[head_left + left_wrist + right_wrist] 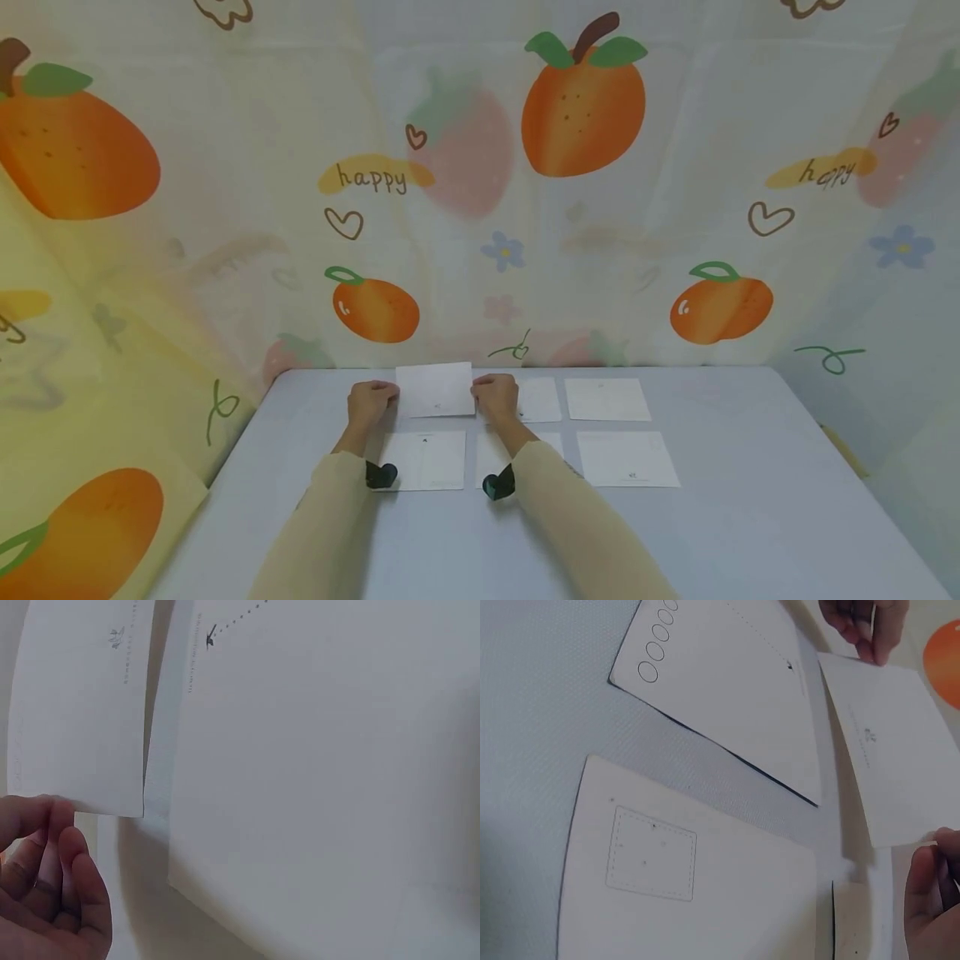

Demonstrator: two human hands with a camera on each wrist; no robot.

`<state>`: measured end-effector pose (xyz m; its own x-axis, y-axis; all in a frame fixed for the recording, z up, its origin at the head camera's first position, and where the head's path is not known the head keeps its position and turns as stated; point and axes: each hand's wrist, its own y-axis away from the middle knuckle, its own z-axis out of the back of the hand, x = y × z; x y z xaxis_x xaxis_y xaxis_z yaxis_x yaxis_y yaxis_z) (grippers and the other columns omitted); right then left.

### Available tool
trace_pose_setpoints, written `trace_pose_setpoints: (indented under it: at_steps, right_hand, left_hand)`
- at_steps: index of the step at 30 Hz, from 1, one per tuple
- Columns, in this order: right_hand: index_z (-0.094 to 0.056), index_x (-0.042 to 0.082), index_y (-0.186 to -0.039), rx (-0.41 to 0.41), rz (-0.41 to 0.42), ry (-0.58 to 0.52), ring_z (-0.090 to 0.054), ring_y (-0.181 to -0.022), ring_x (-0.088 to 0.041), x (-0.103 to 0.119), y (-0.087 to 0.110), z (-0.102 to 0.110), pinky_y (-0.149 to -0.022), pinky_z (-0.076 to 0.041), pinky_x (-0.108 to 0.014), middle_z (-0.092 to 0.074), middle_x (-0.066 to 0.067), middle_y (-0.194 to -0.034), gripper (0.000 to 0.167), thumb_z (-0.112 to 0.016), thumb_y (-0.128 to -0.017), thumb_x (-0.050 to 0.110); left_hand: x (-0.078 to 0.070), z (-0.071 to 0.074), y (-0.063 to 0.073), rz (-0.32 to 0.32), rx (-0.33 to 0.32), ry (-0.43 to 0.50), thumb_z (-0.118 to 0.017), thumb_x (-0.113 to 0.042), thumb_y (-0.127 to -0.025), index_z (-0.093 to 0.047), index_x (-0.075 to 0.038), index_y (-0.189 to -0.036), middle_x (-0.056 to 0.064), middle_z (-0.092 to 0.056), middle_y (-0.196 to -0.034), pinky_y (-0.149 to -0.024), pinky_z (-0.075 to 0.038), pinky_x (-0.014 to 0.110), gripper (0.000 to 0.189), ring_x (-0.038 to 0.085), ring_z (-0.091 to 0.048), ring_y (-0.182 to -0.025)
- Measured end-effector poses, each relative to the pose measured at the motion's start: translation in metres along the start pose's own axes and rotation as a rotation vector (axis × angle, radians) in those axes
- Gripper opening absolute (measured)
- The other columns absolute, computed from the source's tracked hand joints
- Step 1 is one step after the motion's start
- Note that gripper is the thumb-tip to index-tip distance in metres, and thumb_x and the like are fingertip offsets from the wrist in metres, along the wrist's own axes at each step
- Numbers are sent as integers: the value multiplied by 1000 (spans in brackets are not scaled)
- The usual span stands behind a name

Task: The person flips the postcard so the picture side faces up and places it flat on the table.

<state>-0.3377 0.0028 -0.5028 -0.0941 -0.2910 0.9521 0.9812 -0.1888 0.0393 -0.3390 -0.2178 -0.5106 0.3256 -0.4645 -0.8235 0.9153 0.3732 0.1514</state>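
A white paper card (435,390) is raised slightly off the table at the far row, tilted, with a small dark printed mark near its lower edge. My left hand (371,403) pinches its left edge between thumb and finger. On the opposite edge, my right hand (497,397) pinches it too. Just nearer than the held card lies another card (423,460); in the right wrist view a card with a row of circles and a dotted line (727,697) lies beside one with a dashed rectangle (705,862).
More white cards lie flat in two rows: a far right card (607,400), a near right card (628,460), and middle cards partly covered by my right hand and arm. The pale table (720,517) ends at a fruit-printed cloth (592,275) behind.
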Motion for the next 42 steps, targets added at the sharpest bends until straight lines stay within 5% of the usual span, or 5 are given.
trace_pose_setpoints:
  at_steps: [11,17,23,28,42]
  right_hand:
    - [-74,-6,-86,43,5,-149,-62,-52,-10,-2,-3,5,-51,-48,-17,-73,-17,-74,10,-70,-84,3]
    - [-73,-7,-89,98,-6,-194,-65,-56,-11,-3,-5,9,-60,-57,-26,-73,-16,-75,13,-67,-87,5]
    - [-73,-9,-88,106,9,-244,-67,-56,-11,-5,-8,10,-66,-60,-33,-72,-14,-73,31,-65,-93,21]
    - [-71,-9,-87,92,-23,-271,-64,-54,-7,1,-7,12,-63,-59,-27,-71,-12,-72,42,-59,-97,30]
    - [-71,-12,-98,125,-57,-272,-62,-57,-6,4,-7,14,-58,-55,-19,-71,-10,-74,32,-64,-93,20]
  left_hand:
    - [-5,7,4,-13,28,191,-61,-17,-94,-68,8,-113,21,-71,-99,-71,-56,21,31,15,-62,-76]
    - [-5,9,4,33,31,298,-63,-22,-95,-67,8,-115,11,-74,-88,-75,-58,25,36,15,-68,-76]
    - [-6,11,1,67,64,340,-61,-29,-96,-66,4,-117,7,-74,-87,-75,-57,22,39,14,-67,-77]
    - [-6,15,-1,80,92,379,-61,-33,-96,-65,4,-117,-3,-71,-78,-68,-55,18,42,9,-66,-71]
    - [-6,21,-1,113,165,382,-58,-27,-98,-64,3,-119,-2,-70,-79,-74,-55,21,37,16,-64,-78]
